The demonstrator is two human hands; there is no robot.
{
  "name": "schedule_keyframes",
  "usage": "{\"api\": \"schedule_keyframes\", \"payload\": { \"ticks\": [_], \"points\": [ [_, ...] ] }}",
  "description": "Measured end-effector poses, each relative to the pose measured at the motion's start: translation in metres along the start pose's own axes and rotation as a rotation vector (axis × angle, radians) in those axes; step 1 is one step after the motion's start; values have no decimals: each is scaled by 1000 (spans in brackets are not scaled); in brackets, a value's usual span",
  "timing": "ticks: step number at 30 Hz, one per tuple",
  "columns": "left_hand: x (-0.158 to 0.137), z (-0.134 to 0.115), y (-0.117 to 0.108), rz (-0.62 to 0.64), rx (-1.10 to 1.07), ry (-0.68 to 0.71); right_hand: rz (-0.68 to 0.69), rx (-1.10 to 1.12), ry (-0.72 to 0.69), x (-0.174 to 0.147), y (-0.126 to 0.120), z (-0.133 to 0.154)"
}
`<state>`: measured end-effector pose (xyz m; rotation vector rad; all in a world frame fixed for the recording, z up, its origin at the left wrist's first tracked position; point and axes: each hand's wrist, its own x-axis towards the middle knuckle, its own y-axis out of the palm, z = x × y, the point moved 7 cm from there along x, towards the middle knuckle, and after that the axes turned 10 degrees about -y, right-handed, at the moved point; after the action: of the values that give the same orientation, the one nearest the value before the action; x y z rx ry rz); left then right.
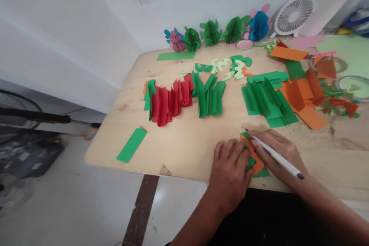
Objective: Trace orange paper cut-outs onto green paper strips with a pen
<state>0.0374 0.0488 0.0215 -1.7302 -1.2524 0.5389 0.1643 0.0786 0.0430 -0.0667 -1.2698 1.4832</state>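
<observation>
A white pen (278, 157) with a dark tip is gripped in my right hand (284, 148), its point by the upper end of a curvy orange paper cutout (258, 166). This cutout lies on a green paper strip (262, 173) near the table's front edge. My left hand (230, 171) rests flat over the left side of both papers, fingers stretched out and covering part of them. Just beyond my hands stand folded green paper sheets (266, 102). Whether the pen tip touches the paper is hard to tell.
Folded red papers (163, 105) and green ones (209, 96) stand mid-table. A loose green strip (132, 145) lies at left. Behind are pale curved cutouts (238, 68), several paper figures (211, 32) and a white fan (294, 15). Orange paper pieces (311, 117) and tape rolls (354, 87) lie right.
</observation>
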Motion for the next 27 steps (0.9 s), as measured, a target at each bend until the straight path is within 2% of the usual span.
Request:
{"api": "schedule_keyframes", "payload": {
  "ticks": [27],
  "points": [
    [1,-2,-1,14,40,-1,-7,8,20,-1,0,-2]
  ]
}}
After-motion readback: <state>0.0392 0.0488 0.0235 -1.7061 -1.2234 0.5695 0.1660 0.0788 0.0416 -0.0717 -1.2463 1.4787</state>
